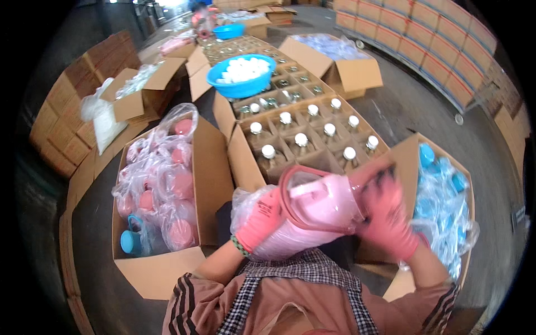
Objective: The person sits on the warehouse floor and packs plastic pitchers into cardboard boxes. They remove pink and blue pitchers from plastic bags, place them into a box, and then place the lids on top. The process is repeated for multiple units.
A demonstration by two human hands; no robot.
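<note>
A pink thermos jug (329, 198) with a handle and a darker red band lies tilted across my front, partly wrapped in clear plastic. My left hand (261, 220), in a pink glove, holds its left side through the wrap. At the jug's right end, my right hand (389, 215), in a matching glove, is blurred by motion, so its grip is unclear. Just beyond is a divided carton (243, 159) of clear glass bottles with white caps, such as this bottle (301, 142).
To my left stands a carton (162, 273) of bagged pink jugs and one blue jug (131, 241). Bagged blue items (441, 206) fill a box on the right. A blue basin (245, 88) of white caps sits on the bottle cartons. Stacked boxes (416, 28) ride a trolley far right.
</note>
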